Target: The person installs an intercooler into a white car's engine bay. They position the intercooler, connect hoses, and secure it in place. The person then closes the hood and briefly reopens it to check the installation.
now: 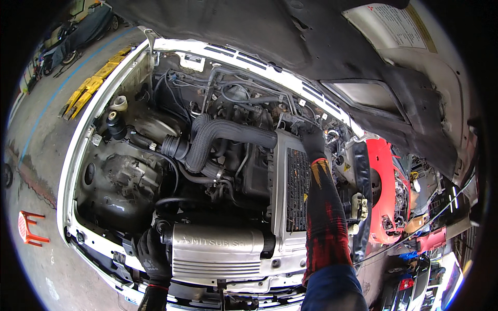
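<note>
My left hand point(152, 254), in a dark grey work glove, rests at the front edge of the engine bay, its fingers stretched forward beside a black round cap point(164, 228) and the left end of a ribbed silver cover point(215, 251). Nothing shows in its grasp. My right arm, in a red and black sleeve, reaches over the intercooler point(297, 189) with its dark fins. Beyond that, my right hand point(313, 142), in a black glove, is down among hoses and wiring at the back right; its fingers are hidden. A thick black ribbed intake hose point(228, 130) curves across the engine.
The raised hood point(249, 31) hangs over the far side. On the left inner wing stand a black canister point(115, 124) and a pale reservoir neck point(120, 103). A brake fluid reservoir point(358, 206) sits right of my forearm. A red car point(381, 192) stands close by; a red stool point(32, 228) is on the floor.
</note>
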Available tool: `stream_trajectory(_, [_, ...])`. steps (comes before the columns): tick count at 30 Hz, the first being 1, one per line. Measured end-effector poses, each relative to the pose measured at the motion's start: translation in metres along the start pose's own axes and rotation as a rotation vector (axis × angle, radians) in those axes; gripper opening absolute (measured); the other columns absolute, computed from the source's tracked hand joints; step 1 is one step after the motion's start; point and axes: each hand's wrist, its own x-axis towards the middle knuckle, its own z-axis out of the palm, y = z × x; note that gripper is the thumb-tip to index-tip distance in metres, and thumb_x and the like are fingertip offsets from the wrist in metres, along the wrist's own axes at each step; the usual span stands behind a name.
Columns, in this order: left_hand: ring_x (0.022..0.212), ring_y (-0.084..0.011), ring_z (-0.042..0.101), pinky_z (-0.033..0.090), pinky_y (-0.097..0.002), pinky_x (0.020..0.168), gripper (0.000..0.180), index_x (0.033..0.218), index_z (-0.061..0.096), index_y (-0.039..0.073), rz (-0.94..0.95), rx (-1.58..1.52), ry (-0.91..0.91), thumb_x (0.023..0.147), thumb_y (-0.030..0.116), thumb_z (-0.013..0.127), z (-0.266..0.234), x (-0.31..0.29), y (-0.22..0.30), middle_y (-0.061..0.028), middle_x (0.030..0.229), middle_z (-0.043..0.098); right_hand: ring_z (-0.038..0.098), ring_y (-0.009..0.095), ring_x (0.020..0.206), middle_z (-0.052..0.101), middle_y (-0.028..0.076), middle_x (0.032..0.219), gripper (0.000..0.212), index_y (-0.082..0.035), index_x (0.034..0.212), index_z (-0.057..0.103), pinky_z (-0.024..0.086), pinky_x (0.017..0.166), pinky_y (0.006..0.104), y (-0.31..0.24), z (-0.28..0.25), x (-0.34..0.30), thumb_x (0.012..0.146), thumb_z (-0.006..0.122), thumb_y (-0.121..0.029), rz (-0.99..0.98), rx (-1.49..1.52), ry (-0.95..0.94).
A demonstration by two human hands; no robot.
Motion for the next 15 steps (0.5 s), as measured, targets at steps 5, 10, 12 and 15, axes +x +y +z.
stream_trajectory(5, [0.122, -0.0389, 0.054, 0.032, -0.0564, 0.113, 0.071, 0.140, 0.048, 0.001, 0.016, 0.012, -0.021, 0.094, 0.055, 0.052, -0.002, 0.001, 0.001, -0.0204, 0.131, 0.058, 0.068, 0.045, 0.098, 0.072, 0.026, 0.096, 0.054, 0.002, 0.104, 0.071, 0.053, 0.087, 0.0500, -0.001, -0.005, 0.000, 0.088, 0.066, -0.050, 0.061, -0.112, -0.110])
stream_trajectory(10, [0.122, -0.0384, 0.054, 0.031, -0.0561, 0.113, 0.067, 0.139, 0.049, 0.001, 0.038, -0.008, 0.011, 0.095, 0.050, 0.053, -0.005, 0.004, 0.004, -0.0194, 0.130, 0.058, 0.069, 0.029, 0.082, 0.074, 0.016, 0.089, 0.043, 0.006, 0.097, 0.072, 0.052, 0.077, 0.0427, -0.016, -0.040, -0.020, 0.093, 0.065, -0.036, -0.024, 0.358, 0.054])
stream_trajectory(12, [0.122, -0.0377, 0.054, 0.030, -0.0558, 0.114, 0.064, 0.139, 0.049, 0.002, 0.044, 0.002, 0.030, 0.096, 0.048, 0.053, -0.004, 0.004, 0.004, -0.0186, 0.130, 0.059, 0.065, 0.022, 0.077, 0.074, 0.012, 0.089, 0.038, 0.006, 0.101, 0.071, 0.051, 0.074, 0.0390, -0.024, -0.067, -0.051, 0.094, 0.064, -0.031, 0.038, 0.547, 0.222])
stream_trajectory(15, [0.122, -0.0356, 0.054, 0.030, -0.0545, 0.114, 0.060, 0.139, 0.051, 0.005, 0.093, 0.027, 0.076, 0.096, 0.046, 0.054, 0.000, 0.003, 0.001, -0.0168, 0.129, 0.059, 0.062, 0.012, 0.093, 0.072, 0.004, 0.103, 0.027, 0.000, 0.112, 0.071, 0.049, 0.080, 0.0307, -0.029, -0.127, -0.123, 0.099, 0.055, -0.017, 0.070, 0.579, 0.113])
